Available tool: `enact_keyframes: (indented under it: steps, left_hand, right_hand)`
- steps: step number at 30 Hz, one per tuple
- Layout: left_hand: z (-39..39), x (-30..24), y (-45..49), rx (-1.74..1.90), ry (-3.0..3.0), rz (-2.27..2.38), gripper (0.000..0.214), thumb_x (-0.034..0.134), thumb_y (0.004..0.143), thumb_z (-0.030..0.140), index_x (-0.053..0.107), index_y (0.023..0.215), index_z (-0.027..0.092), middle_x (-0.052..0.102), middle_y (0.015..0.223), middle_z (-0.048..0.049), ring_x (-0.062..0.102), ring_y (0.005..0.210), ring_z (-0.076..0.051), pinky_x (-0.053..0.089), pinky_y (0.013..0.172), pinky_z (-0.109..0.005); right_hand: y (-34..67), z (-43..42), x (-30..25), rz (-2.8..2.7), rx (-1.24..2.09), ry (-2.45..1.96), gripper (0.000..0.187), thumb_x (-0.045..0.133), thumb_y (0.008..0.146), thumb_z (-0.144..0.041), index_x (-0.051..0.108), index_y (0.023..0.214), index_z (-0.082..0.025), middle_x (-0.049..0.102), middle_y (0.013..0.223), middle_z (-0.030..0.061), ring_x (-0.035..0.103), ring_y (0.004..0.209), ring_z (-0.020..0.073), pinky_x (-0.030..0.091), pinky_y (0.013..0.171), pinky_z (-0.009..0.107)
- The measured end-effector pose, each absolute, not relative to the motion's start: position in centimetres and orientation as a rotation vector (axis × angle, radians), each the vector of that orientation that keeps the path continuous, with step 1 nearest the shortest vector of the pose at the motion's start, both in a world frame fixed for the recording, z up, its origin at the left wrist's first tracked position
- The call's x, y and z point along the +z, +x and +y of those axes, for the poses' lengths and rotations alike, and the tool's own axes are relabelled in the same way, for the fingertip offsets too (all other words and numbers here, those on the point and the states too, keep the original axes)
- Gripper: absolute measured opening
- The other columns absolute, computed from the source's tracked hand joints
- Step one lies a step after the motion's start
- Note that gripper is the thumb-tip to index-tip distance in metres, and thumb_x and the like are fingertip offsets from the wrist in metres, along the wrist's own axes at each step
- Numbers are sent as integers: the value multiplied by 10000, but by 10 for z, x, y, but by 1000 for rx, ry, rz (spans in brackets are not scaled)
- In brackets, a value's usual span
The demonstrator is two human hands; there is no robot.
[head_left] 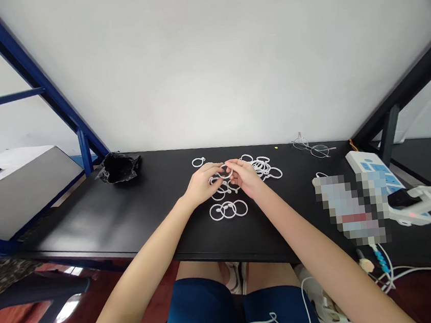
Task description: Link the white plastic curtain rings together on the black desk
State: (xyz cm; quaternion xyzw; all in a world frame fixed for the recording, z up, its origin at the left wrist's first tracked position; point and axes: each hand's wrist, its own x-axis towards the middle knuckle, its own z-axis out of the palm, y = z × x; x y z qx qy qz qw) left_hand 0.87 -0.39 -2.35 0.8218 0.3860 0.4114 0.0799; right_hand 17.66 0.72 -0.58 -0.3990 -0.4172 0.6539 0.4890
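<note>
"While both hands are up close together, what's in the fingers?"

"One white ring (225, 178), between the left hand (201, 185) and the right hand (245, 175). Both sets of fingers narrowed to a pinch on its rim, just above the tabletop (155, 209). Exact contact partly hidden."

"Other rings?"

"Ring pile (261, 167) just right of the right fingers. Loose rings (218, 200) below the fingers, partly covered. Three overlapping rings (228, 210) nearer the body than the fingers. Lone ring (198, 162) just beyond the left fingers, with a small knob (203, 158) on it."

"Handling?"

"My guess: light, thin plastic, fairly stiff with slight flex, smooth enough to slip. Probably not fragile; the knob's joint looks like the likeliest weak spot."

"Where to grip?"

"Opposite sides of the rim, fingertips only, light pressure. Squeezing hard across it might bend it oval."
</note>
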Motion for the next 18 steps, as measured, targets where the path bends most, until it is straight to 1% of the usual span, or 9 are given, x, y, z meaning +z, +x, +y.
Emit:
enact_keyframes:
  steps: [3,7,10,18]
  left_hand:
    - [-4,-21,7,1316,2391,1140,148,593,826,234,655,956,203,673,1150,-80,628,1054,-212,529,879,-356]
    - [-3,-19,4,1331,2338,1209,175,605,825,260,637,987,205,688,983,-57,643,879,-177,532,751,-301]
    - [-2,-18,3,1304,2369,1233,164,594,840,276,650,974,200,685,934,-54,635,810,-164,520,741,-293]
    - [-1,-19,0,1237,2407,1218,102,601,845,262,659,844,179,690,841,-40,633,768,-156,508,708,-271]
  right_hand:
    - [178,10,-6,-934,1556,-974,208,761,668,-303,630,783,-189,583,645,-41,481,462,48,406,399,162]
    - [178,11,-6,-908,1530,-980,181,758,677,-294,638,769,-193,586,639,-44,481,458,48,419,405,168]
    - [178,10,-6,-919,1520,-969,202,780,665,-306,648,768,-192,597,642,-46,469,447,41,424,409,171]
    - [176,5,-4,-1060,1450,-964,315,796,626,-412,658,793,-183,623,657,-40,456,432,37,428,421,180]
